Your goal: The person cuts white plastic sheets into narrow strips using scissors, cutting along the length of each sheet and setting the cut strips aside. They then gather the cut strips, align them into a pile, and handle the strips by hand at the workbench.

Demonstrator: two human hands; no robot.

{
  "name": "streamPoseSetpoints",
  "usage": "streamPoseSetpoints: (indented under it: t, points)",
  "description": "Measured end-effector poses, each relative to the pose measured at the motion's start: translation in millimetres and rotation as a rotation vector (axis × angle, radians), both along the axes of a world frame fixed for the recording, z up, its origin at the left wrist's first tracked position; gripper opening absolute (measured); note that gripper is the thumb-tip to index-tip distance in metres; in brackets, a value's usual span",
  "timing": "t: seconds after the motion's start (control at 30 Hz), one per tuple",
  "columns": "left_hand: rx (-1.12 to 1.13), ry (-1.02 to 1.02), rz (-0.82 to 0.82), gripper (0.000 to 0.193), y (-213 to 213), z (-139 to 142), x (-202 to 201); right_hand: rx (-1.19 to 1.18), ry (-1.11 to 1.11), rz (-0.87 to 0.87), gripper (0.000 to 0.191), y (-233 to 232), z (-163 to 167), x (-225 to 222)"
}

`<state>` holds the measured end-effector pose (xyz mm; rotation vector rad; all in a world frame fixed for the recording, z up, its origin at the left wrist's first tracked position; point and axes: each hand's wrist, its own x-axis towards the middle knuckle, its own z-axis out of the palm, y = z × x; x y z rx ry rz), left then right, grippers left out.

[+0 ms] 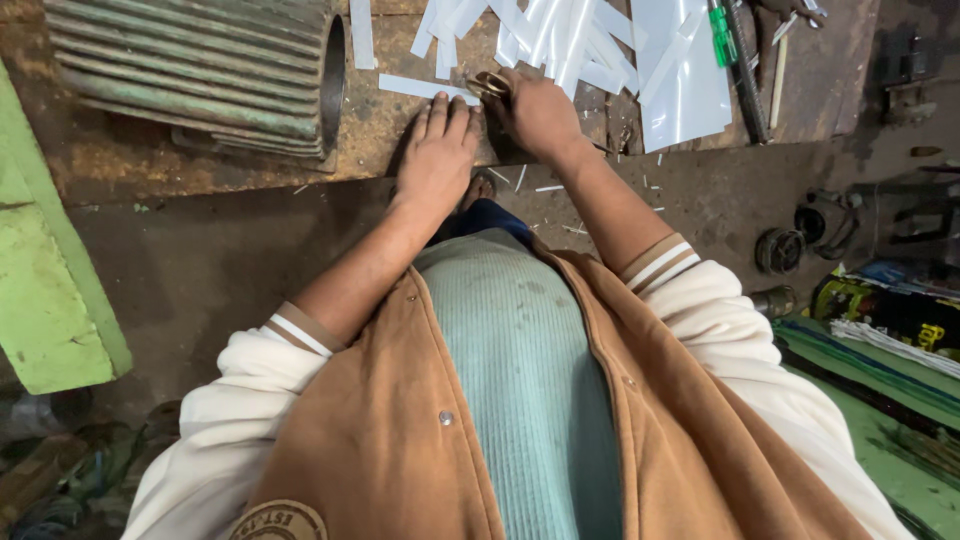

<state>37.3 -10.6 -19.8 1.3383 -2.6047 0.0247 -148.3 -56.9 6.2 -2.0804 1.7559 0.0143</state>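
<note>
Head view is looking straight down on the worker, and the risk is sitting right at the scissors (490, 84): the left hand (436, 150) is lying flat just beside the blades, so a slip or a hurried snip could be nicking those fingertips, and the thin white strip (428, 89) could be skidding on the rusty table (380, 135) and cutting crooked. The left hand's fingers are stretched out and pressed together, palm down near the table's near edge, tips touching the strip's near side. The right hand (540, 112) is curling closed around the scissors' handles, knuckles up, wrist angled in from the right; whether the blades are parted, I cannot tell. The strip is lying on the table just far of the left hand, to the left of the scissors. More white strips (560, 40) are piling up farther back, and a ribbed metal cylinder (200, 70) is sitting at far left.
</note>
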Motion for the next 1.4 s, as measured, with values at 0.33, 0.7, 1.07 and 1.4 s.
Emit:
streamPoseSetpoints:
  t: [0.33, 0.7, 1.07, 1.4]
  points:
    - [0.097, 0.092, 0.011, 0.034, -5, -5, -3, -0.301, -0.014, 0.057, 0.022, 20, -19, -1]
    - [0.01, 0.032, -0.259, 0.016, -48, -1, -4, -0.416, -0.273, -0.06, 0.034, 1, -24, -31]
    - [0.003, 0.512, 0.19, 0.018, -32, 66, 2, -0.498, -0.574, 0.174, 0.033, 30, 53, -8]
    - [0.669, 1.13, 0.692, 0.017, 12, 105, 43, -0.608, -0.709, 0.386, 0.035, 30, 61, 50]
